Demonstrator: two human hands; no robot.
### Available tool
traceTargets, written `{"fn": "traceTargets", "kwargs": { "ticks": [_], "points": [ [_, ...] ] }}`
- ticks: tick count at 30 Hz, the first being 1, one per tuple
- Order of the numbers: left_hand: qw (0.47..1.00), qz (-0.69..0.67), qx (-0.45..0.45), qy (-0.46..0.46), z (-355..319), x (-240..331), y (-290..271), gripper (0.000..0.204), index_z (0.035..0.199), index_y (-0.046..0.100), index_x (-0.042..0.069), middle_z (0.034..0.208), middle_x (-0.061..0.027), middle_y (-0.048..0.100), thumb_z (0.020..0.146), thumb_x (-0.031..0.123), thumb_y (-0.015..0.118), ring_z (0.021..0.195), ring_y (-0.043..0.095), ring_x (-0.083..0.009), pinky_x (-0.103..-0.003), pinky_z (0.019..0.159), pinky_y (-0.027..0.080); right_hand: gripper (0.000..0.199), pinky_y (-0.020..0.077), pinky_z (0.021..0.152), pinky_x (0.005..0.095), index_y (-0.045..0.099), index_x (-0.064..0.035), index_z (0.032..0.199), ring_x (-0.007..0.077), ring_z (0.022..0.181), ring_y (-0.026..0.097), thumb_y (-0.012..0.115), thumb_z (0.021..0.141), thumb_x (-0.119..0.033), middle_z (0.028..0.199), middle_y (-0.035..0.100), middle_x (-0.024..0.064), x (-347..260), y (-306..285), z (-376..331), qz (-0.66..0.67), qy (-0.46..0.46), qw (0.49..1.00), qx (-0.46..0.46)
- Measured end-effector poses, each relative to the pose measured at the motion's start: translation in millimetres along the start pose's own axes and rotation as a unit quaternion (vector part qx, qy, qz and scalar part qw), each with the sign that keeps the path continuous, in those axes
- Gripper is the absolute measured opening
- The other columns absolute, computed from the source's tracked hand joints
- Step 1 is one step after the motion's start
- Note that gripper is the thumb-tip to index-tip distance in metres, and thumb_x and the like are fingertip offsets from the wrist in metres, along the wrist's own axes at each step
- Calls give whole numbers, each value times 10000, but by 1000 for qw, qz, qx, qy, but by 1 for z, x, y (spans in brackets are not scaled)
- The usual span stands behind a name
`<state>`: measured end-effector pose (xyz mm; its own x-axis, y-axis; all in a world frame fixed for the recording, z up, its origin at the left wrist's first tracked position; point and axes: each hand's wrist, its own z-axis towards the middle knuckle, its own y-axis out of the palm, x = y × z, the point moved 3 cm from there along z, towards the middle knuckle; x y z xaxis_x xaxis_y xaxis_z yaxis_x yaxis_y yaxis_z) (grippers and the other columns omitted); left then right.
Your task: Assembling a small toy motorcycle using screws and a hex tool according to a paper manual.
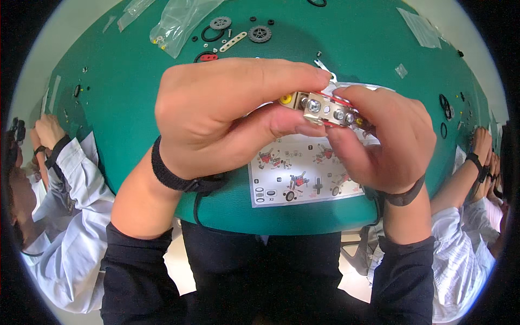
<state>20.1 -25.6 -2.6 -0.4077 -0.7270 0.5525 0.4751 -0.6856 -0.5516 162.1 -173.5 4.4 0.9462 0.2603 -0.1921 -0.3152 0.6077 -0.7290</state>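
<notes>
Between my two hands is a small metal construction-kit assembly (pixel 327 109), silvery with bolts and nuts, red strips along its edges and a yellow round piece at its left end. My left hand (pixel 222 111) pinches its left part between thumb and fingers. The right end is gripped by my right hand (pixel 387 132), thumb below and fingers above. Beneath it lies a printed instruction sheet (pixel 298 162) with pictures of a small vehicle, partly hidden by my hands. A light metal wrench (pixel 325 68) shows just beyond my left fingertips.
Past my left hand on the green table (pixel 124 97) lie grey wheels (pixel 260 34), black rings, a perforated strip (pixel 233 41), a red piece (pixel 209 57) and a clear plastic bag (pixel 179 27). Another bag (pixel 420 28) is at the far right. People sit on both sides, their hands (pixel 50 130) at the table edge.
</notes>
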Motion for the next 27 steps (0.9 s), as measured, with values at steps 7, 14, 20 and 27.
{"fn": "traceTargets", "kwargs": {
  "ticks": [7,14,20,27],
  "points": [
    [1000,-22,7,14,1,2,-1,322,1075,652,-108,1020,-269,688,777,10,681,930,706,-315,-349,819,564,303,471,584,278,683,-49,964,205,616,638,739,680,-139,790,692,88,-5,0,3,-11,7,1000,-17],
    [985,-166,35,7,-5,-5,-6,361,1095,540,-103,1097,-359,615,818,44,718,1041,642,-425,-472,855,560,275,465,564,269,681,-45,961,196,597,630,724,704,-132,783,690,87,-2,-1,4,-4,13,1000,-7],
    [985,-167,43,-8,-3,1,-1,354,1102,528,-76,1098,-371,609,838,72,711,1044,637,-441,-479,864,553,299,443,544,269,682,-52,962,183,562,600,739,681,-138,768,682,69,-2,-2,4,-11,9,1000,-16],
    [993,-109,5,42,-6,-7,-4,334,1088,534,-17,1060,-364,627,903,224,671,1018,647,-452,-494,880,536,348,456,564,272,693,-72,977,182,587,610,785,660,-181,805,701,64,-5,-4,4,-48,-4,999,-18]
  ]
}}
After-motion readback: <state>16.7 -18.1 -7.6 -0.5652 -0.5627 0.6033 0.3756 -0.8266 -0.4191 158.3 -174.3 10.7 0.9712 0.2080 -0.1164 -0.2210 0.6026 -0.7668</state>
